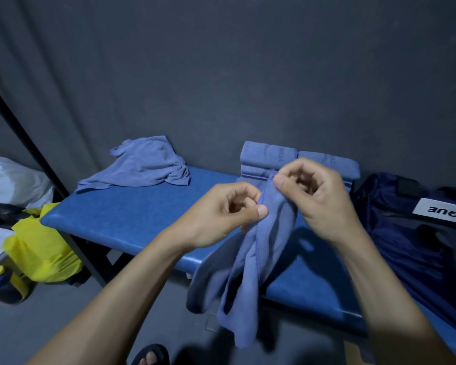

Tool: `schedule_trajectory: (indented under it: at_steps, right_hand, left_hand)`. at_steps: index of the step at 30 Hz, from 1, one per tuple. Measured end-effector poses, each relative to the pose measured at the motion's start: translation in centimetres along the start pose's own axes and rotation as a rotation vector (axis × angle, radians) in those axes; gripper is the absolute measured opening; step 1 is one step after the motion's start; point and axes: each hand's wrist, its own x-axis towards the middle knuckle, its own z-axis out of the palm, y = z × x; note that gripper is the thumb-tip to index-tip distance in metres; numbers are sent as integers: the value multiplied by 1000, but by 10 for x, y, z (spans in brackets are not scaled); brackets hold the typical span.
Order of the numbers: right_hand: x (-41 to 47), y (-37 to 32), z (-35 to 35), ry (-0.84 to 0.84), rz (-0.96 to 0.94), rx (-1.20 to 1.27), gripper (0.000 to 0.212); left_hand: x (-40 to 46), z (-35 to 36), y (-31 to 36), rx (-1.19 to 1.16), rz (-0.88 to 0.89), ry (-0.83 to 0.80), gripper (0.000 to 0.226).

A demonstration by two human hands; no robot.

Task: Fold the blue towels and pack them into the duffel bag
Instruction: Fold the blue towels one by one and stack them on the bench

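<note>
A crumpled towel [140, 163] and folded towels [269, 158] are seen on the blue bench [132, 214], the duffel bag [419, 233] at its right. A limp hanging towel [250, 272] is pinched above the bench edge by the left hand [221, 214] and right hand [313, 196].

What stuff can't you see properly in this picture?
- Duffel bag: cut off by the right edge of the head view; its label shows only part of a word.
- Folded towels: partly hidden behind the right hand.
- Held towel: its top edge is covered by the left hand.
</note>
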Motion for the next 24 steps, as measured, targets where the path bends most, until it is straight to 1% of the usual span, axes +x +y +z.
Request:
schedule_trajectory:
  at_steps: [3, 5, 8, 9, 12, 14, 17, 20, 22, 24]
  right_hand:
    - [3, -6, -2, 181, -97, -12, 7]
    - [4, -9, -3, 230, -131, -65, 6]
    - [4, -9, 0, 235, -145, -145, 8]
    - [3, -9, 1, 233, -147, -168, 8]
    - [3, -9, 6, 247, -152, -197, 7]
    - [3, -10, 7, 266, -146, -203, 8]
    - [2, -12, 10, 291, -147, -226, 8]
    - [2, -15, 13, 300, -146, -223, 8]
    - [3, -15, 14, 309, -140, -184, 8]
    - [4, -15, 14, 317, -145, -124, 11]
  left_hand:
    - [0, 3, 0, -71, 5, -51, 12]
    - [0, 4, 1, -62, 26, -10, 14]
    - [1, 1, -3, 129, 53, 115, 13]
    - [1, 2, -5, 156, 47, 138, 15]
    - [1, 4, -5, 162, 23, 167, 19]
    - [0, 7, -3, 157, 12, 156, 20]
    - [-4, 12, 0, 169, 54, 155, 14]
    - [-3, 12, -4, 237, 95, 208, 23]
    - [-4, 12, -6, 236, 74, 167, 25]
    - [-6, 12, -7, 257, 53, 81, 29]
